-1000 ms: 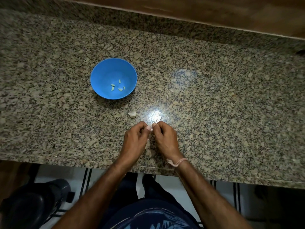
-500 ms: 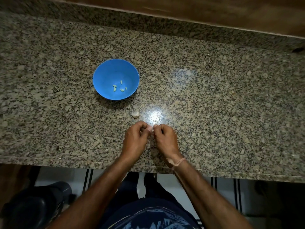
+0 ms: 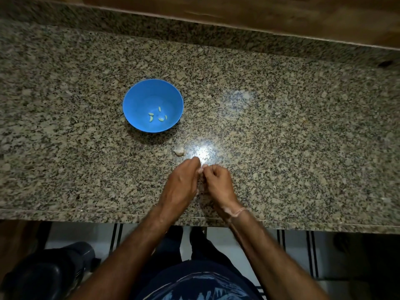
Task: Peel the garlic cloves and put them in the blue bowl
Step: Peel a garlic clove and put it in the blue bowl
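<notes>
The bowl (image 3: 138, 98) is solid bright blue; inside it lie pale yellow-green peeled cloves (image 3: 157, 116). The surface (image 3: 281, 131) under the bowl is speckled granite, beige flecked with black and grey. Just right of and nearer than the bowl sits an off-white garlic piece (image 3: 179, 150).

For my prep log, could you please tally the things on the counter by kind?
Blue bowl: 1
Peeled cloves in the bowl: 5, small and hard to separate
Garlic piece loose on the counter: 1
Clove pinched between left hand and right hand: 1, mostly hidden
Total: 8
</notes>
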